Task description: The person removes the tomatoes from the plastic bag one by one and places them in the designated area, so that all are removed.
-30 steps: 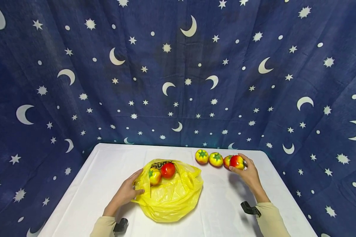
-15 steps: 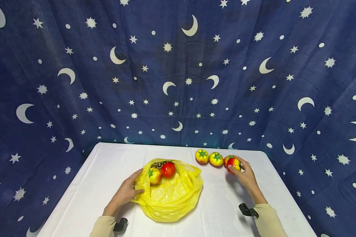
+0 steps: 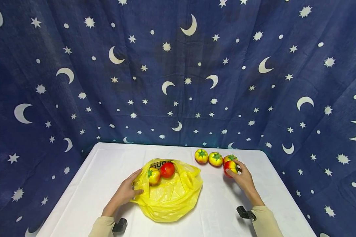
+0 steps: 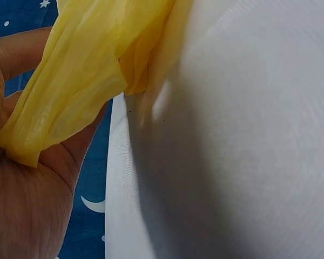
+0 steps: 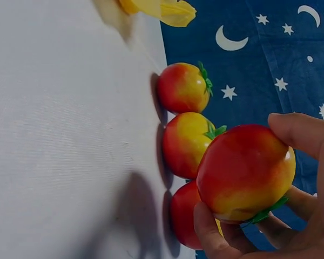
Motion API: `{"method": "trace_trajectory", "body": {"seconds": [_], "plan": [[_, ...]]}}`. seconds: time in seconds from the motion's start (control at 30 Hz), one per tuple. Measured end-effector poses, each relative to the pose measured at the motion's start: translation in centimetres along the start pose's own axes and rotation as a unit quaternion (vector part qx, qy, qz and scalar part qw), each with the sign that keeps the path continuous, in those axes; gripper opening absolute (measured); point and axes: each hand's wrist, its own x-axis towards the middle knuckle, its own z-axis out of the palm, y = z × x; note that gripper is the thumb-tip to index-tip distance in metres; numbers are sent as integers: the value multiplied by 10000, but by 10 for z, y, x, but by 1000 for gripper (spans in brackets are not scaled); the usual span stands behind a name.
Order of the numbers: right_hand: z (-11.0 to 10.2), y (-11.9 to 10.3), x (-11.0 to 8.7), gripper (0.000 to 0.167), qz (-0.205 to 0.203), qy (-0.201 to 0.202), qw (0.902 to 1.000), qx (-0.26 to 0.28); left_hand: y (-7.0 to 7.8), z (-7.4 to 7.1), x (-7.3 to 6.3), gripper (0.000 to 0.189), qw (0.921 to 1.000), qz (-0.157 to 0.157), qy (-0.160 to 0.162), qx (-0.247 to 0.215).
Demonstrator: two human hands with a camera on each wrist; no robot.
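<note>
The bag point(image 3: 172, 208) is showing bright yellow with black lettering point(image 3: 158, 165), one fruit point(image 3: 167, 170) inside is gleaming red, the other fruits point(image 3: 215, 159) are blending red into yellow under green leaves point(image 3: 201, 153), and pale moons, stars and dots are patterning the dark blue curtain point(image 3: 178, 70) beyond the white tabletop point(image 3: 106, 168).

head: bright, even | right wrist: dim, fruit point(image 5: 245, 172) glints | left wrist: tablecloth point(image 4: 232, 135) shadowed

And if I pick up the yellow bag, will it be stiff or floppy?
Probably floppy: the yellow bag looks thin and crinkly. It may sag when lifted, since its sides slump, and the round red fruit inside might roll.
</note>
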Motion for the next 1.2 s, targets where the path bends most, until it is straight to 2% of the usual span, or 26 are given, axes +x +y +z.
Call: {"method": "trace_trajectory", "body": {"seconds": [0.2,0.7,1.2], "plan": [[3,3,-1,73,64,-55,10000,-25,1,0,-1,86,10000,-27,0,23],[5,11,2,83,60,57,9991,-408,1,0,-2,87,9999,98,12,37],[2,24,2,78,75,198,9988,-445,0,-1,-2,88,9999,124,-4,26]]}}
